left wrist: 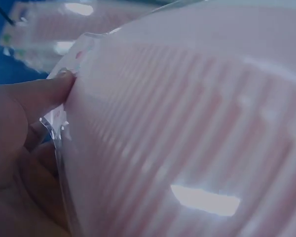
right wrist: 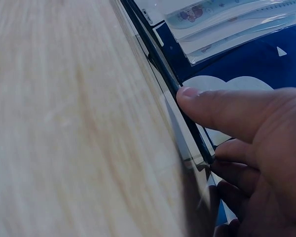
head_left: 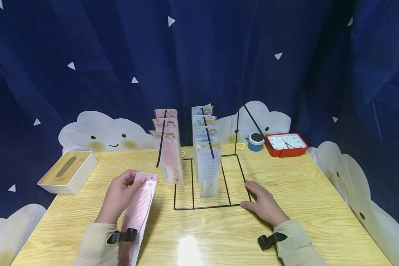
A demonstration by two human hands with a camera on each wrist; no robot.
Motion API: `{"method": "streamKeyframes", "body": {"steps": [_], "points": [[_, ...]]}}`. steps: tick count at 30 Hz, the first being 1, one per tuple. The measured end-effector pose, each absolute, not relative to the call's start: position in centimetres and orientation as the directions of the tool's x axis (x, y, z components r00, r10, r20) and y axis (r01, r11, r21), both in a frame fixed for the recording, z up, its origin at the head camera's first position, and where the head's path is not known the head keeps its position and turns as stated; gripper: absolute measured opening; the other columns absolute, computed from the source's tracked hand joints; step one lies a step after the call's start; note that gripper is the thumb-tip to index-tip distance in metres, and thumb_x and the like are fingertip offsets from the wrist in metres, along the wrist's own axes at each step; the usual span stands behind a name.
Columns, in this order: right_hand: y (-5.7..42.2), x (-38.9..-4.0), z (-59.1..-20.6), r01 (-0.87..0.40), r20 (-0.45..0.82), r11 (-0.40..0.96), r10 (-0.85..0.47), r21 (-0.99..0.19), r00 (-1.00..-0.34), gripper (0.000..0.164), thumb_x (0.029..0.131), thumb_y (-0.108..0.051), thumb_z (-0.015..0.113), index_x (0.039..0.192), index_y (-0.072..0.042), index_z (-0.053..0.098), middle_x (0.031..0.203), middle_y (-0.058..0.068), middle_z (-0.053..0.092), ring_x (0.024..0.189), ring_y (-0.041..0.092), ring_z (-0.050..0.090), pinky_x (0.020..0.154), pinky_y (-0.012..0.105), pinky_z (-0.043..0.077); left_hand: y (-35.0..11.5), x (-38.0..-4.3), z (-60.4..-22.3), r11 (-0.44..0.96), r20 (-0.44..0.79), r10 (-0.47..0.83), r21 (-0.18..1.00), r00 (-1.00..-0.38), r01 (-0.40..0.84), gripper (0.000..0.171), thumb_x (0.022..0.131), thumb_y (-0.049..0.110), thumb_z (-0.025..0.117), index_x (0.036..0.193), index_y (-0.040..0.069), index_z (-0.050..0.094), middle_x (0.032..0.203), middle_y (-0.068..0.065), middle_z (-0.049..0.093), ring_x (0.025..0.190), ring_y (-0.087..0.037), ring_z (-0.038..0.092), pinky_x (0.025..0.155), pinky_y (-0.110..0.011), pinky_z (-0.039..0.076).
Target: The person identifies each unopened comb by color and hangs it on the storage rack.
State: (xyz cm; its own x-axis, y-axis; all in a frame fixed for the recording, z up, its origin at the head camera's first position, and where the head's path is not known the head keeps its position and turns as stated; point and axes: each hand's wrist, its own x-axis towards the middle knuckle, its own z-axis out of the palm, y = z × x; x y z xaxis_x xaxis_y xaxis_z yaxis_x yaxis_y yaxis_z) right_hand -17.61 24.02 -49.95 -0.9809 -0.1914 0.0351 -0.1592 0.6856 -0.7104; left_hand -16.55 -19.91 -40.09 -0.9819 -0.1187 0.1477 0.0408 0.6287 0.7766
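My left hand (head_left: 119, 195) pinches the top of a pink comb in a clear packet (head_left: 140, 207), thumb on the front. The left wrist view shows the packet's comb teeth (left wrist: 163, 123) close up. A black wire display rack (head_left: 212, 207) stands in the middle of the table. On its left hook hang pink comb packets (head_left: 169, 155), and on its middle hook several blue comb packets (head_left: 207, 170). The right hook (head_left: 254, 120) is bare. Fingers loosely extended, my right hand (head_left: 264, 203) touches the rack's front right corner, its thumb at the front wire (right wrist: 158, 64).
A white tissue box with a wooden lid (head_left: 66, 171) stands at the table's left edge. Back right are a blue round speaker (head_left: 255, 143) and a red clock (head_left: 287, 145), with a yellow ring (head_left: 241, 146) beside the speaker. A dark blue curtain (head_left: 199, 55) hangs behind.
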Motion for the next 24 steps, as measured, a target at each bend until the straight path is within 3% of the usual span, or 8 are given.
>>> {"method": "streamKeyframes", "body": {"steps": [3,9,15,24], "points": [[24.0,-17.6,-50.0,-0.157,0.033,0.687,-0.19,-0.709,-0.981,0.076,0.089,-0.025,0.078,0.151,0.001,0.041,0.159,0.019,0.034,0.147,0.043,0.026,0.113,0.062,0.025,-18.8,-15.8,-39.3,0.555,0.189,-0.12,0.827,-0.975,0.092,0.023,0.096,0.029,0.07,0.095,0.007,0.066,0.079,-0.004,0.059,0.069,-0.014,0.051,0.057,-0.026,0.043],[24.0,-17.6,-50.0,-0.156,0.032,0.685,-0.19,-0.711,-0.981,0.077,0.089,-0.026,0.077,0.151,0.001,0.041,0.159,0.019,0.034,0.147,0.042,0.026,0.113,0.061,0.026,-17.0,-14.6,-37.5,0.394,0.293,-0.08,0.887,-0.953,0.24,0.017,0.098,0.022,0.067,0.098,0.005,0.066,0.088,-0.003,0.065,0.072,-0.013,0.056,0.059,-0.026,0.049],[24.0,-17.6,-50.0,-0.159,0.036,0.688,-0.189,-0.708,-0.981,0.076,0.089,-0.025,0.078,0.151,0.001,0.041,0.159,0.019,0.035,0.146,0.043,0.027,0.113,0.061,0.026,-15.4,-14.0,-36.2,0.279,0.36,0.035,0.892,-0.932,0.355,0.009,0.101,0.011,0.06,0.103,0.002,0.062,0.086,-0.004,0.064,0.073,-0.014,0.059,0.059,-0.028,0.051],[24.0,-17.6,-50.0,-0.159,0.039,0.685,-0.188,-0.711,-0.981,0.076,0.089,-0.024,0.077,0.15,0.002,0.041,0.158,0.02,0.035,0.146,0.043,0.027,0.113,0.062,0.026,-13.9,-13.6,-34.5,0.181,0.449,0.05,0.874,-0.892,0.45,0.009,0.101,0.001,0.056,0.106,-0.003,0.061,0.09,-0.002,0.065,0.074,-0.012,0.06,0.059,-0.028,0.053]]}}
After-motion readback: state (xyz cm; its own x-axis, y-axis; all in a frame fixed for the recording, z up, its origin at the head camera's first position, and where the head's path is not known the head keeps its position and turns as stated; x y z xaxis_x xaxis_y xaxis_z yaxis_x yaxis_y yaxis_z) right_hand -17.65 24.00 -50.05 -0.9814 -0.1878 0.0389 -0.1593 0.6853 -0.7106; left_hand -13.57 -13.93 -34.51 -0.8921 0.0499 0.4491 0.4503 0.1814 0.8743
